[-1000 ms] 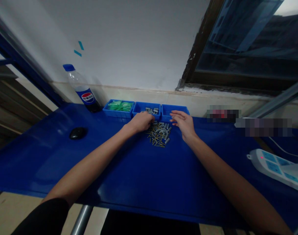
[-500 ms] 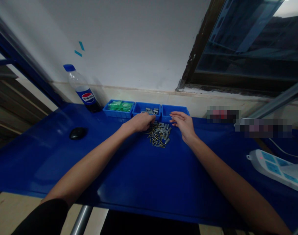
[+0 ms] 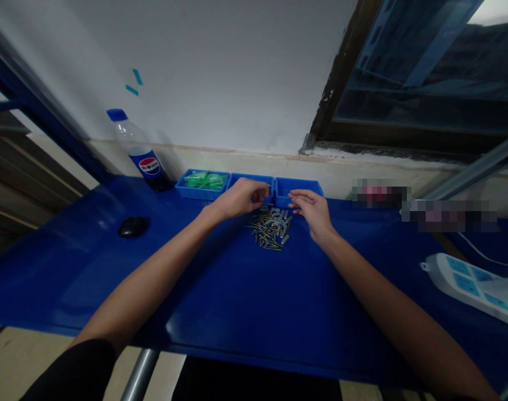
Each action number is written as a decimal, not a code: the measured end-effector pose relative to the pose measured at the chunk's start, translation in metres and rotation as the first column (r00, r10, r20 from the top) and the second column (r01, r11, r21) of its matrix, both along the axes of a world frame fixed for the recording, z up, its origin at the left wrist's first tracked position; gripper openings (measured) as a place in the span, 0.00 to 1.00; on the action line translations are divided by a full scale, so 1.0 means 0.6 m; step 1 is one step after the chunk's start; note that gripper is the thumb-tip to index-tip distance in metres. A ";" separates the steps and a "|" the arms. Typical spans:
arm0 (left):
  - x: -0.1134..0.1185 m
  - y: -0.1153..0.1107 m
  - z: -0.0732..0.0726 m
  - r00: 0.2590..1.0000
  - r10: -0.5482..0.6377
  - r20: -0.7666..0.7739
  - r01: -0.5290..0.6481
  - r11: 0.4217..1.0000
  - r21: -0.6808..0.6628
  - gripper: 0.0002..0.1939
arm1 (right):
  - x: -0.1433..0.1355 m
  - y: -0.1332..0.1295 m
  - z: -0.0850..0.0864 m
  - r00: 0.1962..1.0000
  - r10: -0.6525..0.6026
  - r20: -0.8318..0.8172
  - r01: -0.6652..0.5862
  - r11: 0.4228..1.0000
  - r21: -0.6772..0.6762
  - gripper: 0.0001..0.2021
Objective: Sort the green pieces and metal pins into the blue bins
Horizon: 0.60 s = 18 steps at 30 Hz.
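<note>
My left hand is held over the middle blue bin, hiding most of its inside. Its fingers are curled into a pinch, and what is between them is too small to make out. In front of the right blue bin my right hand hovers with fingers apart, holding nothing visible. Between the hands, on the blue table, lies a pile of thin brass-and-silver pins mixed with grey cylindrical sleeves.
The left blue bin contains green plastic packets. A cola bottle stands at the back left, behind a black computer mouse. At the right lies a white power strip; two blurred-out items sit near the wall.
My left hand has risen from the pile's upper left edge to over the middle bin, covering grey pieces seen there before. My right hand has hardly moved.
</note>
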<state>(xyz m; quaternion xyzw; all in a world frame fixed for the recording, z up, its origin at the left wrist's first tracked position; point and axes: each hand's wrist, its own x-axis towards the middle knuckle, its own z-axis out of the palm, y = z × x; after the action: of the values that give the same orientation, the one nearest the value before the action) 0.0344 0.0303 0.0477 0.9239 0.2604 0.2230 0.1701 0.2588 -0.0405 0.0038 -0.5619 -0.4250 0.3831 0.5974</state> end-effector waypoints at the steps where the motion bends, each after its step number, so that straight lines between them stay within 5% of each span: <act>1: 0.002 -0.001 0.000 0.999 -0.002 0.052 0.002 1.000 -0.003 0.11 | 0.000 0.000 0.000 1.000 0.002 0.000 -0.002 1.000 -0.001 0.11; 10: 0.011 -0.011 0.003 0.956 0.043 0.291 -0.010 0.993 -0.115 0.10 | -0.014 -0.009 0.011 0.972 0.227 -0.061 -0.229 0.973 -0.027 0.13; 18: 0.011 -0.007 -0.005 0.963 0.006 0.269 0.035 0.988 -0.148 0.11 | -0.020 -0.014 0.008 0.942 0.305 -0.143 -0.307 0.952 0.006 0.13</act>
<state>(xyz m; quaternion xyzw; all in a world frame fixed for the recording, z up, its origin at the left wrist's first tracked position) 0.0409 0.0261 0.0448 0.8714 0.2444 0.3244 0.2752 0.2469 -0.0489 0.0086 -0.4652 -0.4605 0.5137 0.5547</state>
